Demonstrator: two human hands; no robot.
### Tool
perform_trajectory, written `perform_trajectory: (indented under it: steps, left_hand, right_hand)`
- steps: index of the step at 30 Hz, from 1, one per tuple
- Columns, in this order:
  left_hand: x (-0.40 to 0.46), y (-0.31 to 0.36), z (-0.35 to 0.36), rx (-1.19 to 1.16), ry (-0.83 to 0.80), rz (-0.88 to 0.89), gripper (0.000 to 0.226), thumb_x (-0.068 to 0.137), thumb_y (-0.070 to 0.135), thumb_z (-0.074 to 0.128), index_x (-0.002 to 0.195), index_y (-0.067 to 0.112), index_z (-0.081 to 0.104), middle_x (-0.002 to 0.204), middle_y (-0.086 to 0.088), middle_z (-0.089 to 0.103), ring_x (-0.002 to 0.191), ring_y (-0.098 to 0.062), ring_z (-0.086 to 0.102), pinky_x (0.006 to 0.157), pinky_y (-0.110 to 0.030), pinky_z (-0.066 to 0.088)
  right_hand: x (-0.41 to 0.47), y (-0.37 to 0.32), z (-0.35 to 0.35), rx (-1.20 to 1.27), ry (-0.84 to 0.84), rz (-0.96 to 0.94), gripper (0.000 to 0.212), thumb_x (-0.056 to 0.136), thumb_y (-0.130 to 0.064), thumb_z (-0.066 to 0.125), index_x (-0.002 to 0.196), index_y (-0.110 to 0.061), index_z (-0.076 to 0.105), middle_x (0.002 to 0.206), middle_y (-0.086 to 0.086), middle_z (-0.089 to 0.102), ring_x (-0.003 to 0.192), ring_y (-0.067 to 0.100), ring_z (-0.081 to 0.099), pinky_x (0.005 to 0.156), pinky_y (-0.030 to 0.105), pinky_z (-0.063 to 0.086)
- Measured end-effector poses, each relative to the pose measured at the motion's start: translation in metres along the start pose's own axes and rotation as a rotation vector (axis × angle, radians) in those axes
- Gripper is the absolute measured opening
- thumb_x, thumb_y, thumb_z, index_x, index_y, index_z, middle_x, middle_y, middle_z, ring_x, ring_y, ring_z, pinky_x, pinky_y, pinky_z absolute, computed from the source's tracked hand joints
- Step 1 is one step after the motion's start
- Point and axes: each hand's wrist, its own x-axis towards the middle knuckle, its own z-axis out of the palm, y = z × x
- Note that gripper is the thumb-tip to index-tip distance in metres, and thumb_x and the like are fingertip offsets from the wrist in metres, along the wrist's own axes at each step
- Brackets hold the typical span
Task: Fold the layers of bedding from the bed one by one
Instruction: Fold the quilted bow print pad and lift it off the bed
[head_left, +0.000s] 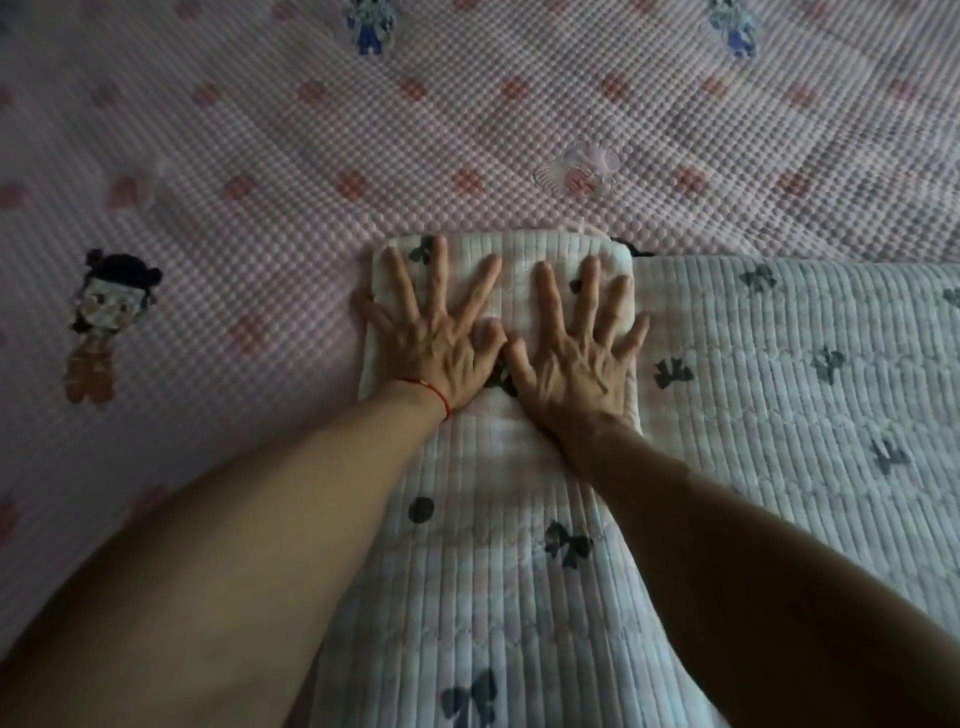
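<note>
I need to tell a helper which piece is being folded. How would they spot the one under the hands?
On the pink bedspread lies a white quilt. Its folded pad sits under the left hand and right hand, raised and thicker.

A thin red string bracelet (435, 393) circles the left wrist

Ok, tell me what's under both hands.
The left hand and right hand press flat on a folded white bow-print quilt. Its lower layers are covered; pink bedding lies beyond.
</note>
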Motion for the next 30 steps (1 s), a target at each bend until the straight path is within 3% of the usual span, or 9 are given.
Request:
perform_trajectory:
  steps: [5,8,13,16,20,23,26,28,30]
  left_hand:
    - [-0.032,0.011,-0.024,-0.069,-0.185,-0.084,0.06,0.099,0.062,0.007,0.15,0.051,-0.023,0.163,-0.001,-0.032,0.147,-0.042,-0.028,0.111,-0.075,-0.006]
    - [-0.109,0.023,-0.032,-0.147,-0.253,0.005,0.06,0.101,0.057,0.012,0.156,0.047,-0.012,0.166,0.0,-0.024,0.149,-0.039,-0.026,0.115,-0.069,-0.01]
    - [-0.307,0.022,-0.008,-0.017,-0.075,0.174,0.063,0.101,0.052,0.021,0.16,0.037,0.003,0.169,-0.002,-0.006,0.153,-0.039,-0.011,0.112,-0.074,0.006]
    - [-0.373,0.016,-0.006,-0.025,-0.102,0.109,0.066,0.102,0.051,0.032,0.16,0.038,0.005,0.169,-0.005,-0.006,0.153,-0.041,-0.011,0.109,-0.077,0.015]
    - [-0.389,0.007,-0.024,-0.255,-0.13,-0.198,0.075,0.096,0.057,0.046,0.159,0.039,0.012,0.168,-0.013,0.001,0.152,-0.042,0.01,0.113,-0.065,0.025]
    - [-0.376,-0.004,-0.042,-0.628,-0.18,-0.502,0.087,0.094,0.057,0.054,0.161,0.028,0.006,0.164,-0.015,0.021,0.147,-0.035,0.028,0.117,-0.048,0.029]
    - [-0.344,-0.027,-0.062,-1.032,-0.314,-0.725,0.083,0.08,0.05,0.078,0.148,0.017,0.043,0.144,-0.012,0.056,0.125,-0.029,0.058,0.107,-0.042,0.045]
    - [-0.331,-0.038,-0.078,-1.212,-0.448,-0.694,0.077,0.064,0.04,0.092,0.128,0.012,0.061,0.12,-0.011,0.071,0.105,-0.026,0.07,0.098,-0.047,0.054]
    - [-0.322,-0.037,-0.097,-1.246,-0.527,-0.537,0.078,0.056,0.038,0.097,0.123,0.012,0.066,0.113,-0.008,0.075,0.102,-0.024,0.073,0.098,-0.047,0.055]
  right_hand:
    - [-0.024,0.007,-0.019,-0.029,-0.1,-0.076,0.082,0.094,-0.077,0.013,0.157,-0.038,-0.021,0.164,0.009,-0.033,0.15,0.037,-0.031,0.118,0.069,-0.01]
    - [-0.088,0.01,-0.029,-0.036,-0.188,-0.091,0.078,0.097,-0.07,0.011,0.159,-0.033,-0.019,0.165,0.009,-0.032,0.152,0.03,-0.028,0.118,0.069,-0.007]
    - [-0.288,0.03,-0.01,0.057,-0.196,-0.175,0.075,0.104,-0.063,0.02,0.158,-0.033,-0.023,0.161,0.004,-0.04,0.149,0.024,-0.037,0.12,0.067,-0.01]
    - [-0.364,0.042,-0.007,0.142,-0.205,-0.152,0.074,0.105,-0.06,0.023,0.157,-0.036,-0.023,0.161,-0.001,-0.04,0.15,0.019,-0.035,0.123,0.062,-0.008]
    - [-0.38,0.051,-0.008,0.229,-0.199,-0.142,0.071,0.106,-0.058,0.023,0.156,-0.04,-0.023,0.161,-0.007,-0.04,0.149,0.017,-0.035,0.125,0.056,-0.009]
    - [-0.375,0.053,-0.007,0.26,-0.188,-0.145,0.071,0.105,-0.061,0.024,0.156,-0.043,-0.022,0.161,-0.009,-0.039,0.148,0.016,-0.037,0.124,0.051,-0.014]
    - [-0.374,0.057,-0.009,0.302,-0.222,-0.125,0.071,0.104,-0.063,0.024,0.156,-0.044,-0.021,0.161,-0.011,-0.039,0.147,0.018,-0.039,0.121,0.044,-0.018]
    - [-0.373,0.061,-0.016,0.36,-0.228,-0.131,0.072,0.104,-0.061,0.028,0.16,-0.04,-0.012,0.164,-0.008,-0.031,0.15,0.019,-0.033,0.124,0.043,-0.015]
    - [-0.371,0.068,-0.023,0.434,-0.204,-0.152,0.069,0.106,-0.05,0.037,0.163,-0.03,0.003,0.166,-0.009,-0.017,0.154,0.015,-0.021,0.128,0.042,-0.008]
